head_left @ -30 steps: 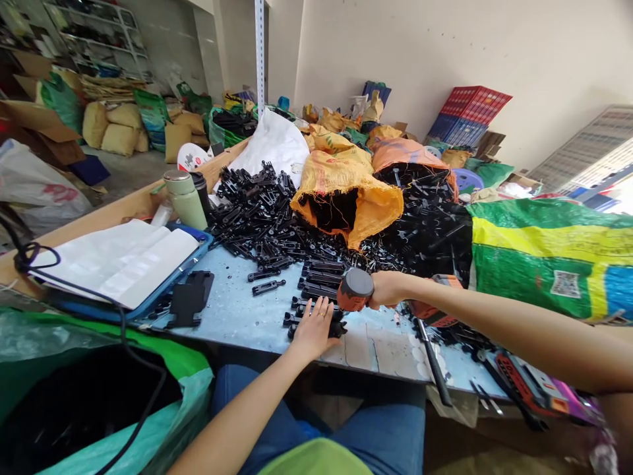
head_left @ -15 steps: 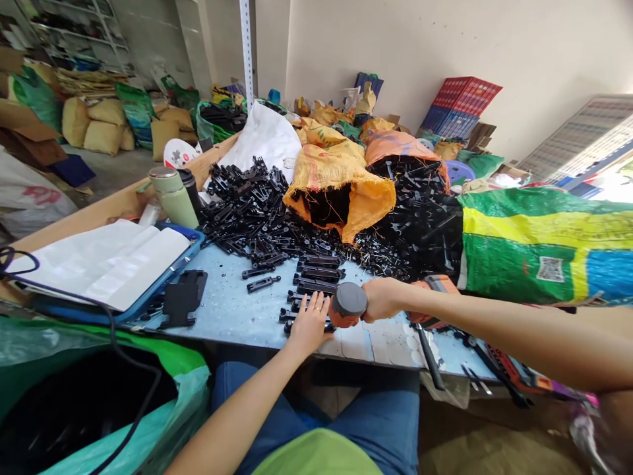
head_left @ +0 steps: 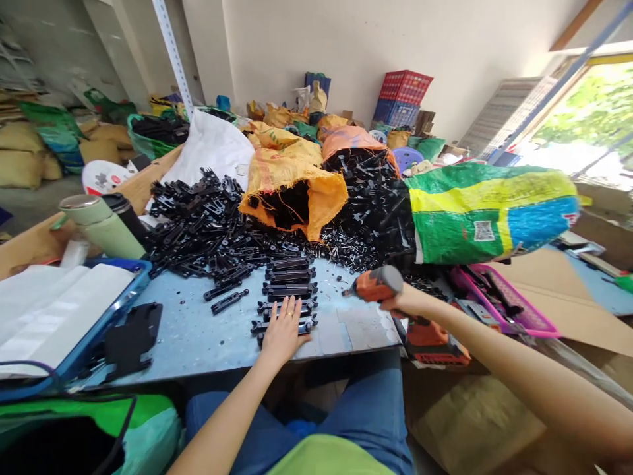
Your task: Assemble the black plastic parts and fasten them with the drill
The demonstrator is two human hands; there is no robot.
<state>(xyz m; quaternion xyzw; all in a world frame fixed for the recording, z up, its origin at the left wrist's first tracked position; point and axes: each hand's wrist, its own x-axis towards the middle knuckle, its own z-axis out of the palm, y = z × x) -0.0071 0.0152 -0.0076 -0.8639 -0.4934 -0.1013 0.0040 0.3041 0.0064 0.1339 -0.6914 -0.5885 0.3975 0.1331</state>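
Note:
My left hand [head_left: 283, 335] lies with fingers stretched out over the near end of a row of black plastic clip-ended parts [head_left: 289, 289]. Its fingertips touch the parts, which lie side by side on the light blue tabletop [head_left: 188, 336]. In my right hand [head_left: 401, 303] is an orange and black cordless drill [head_left: 378, 284], the fingers wrapped round its grip. The drill's nose points left, apart from the row. Two loose black parts [head_left: 230, 301] lie left of the row. Small screws [head_left: 346, 247] are scattered behind the drill.
Behind the row is a heap of black parts [head_left: 198, 224] beside an open orange sack [head_left: 291, 171]. A green-and-yellow sack [head_left: 455, 218] lies at right, near a pink basket [head_left: 537, 323]. A blue tray [head_left: 143, 274] with white paper and a green flask [head_left: 106, 227] stand left.
My right hand has drawn the drill away from the row to the right, and its nose now points left. The view has turned right. My left hand stays on the row.

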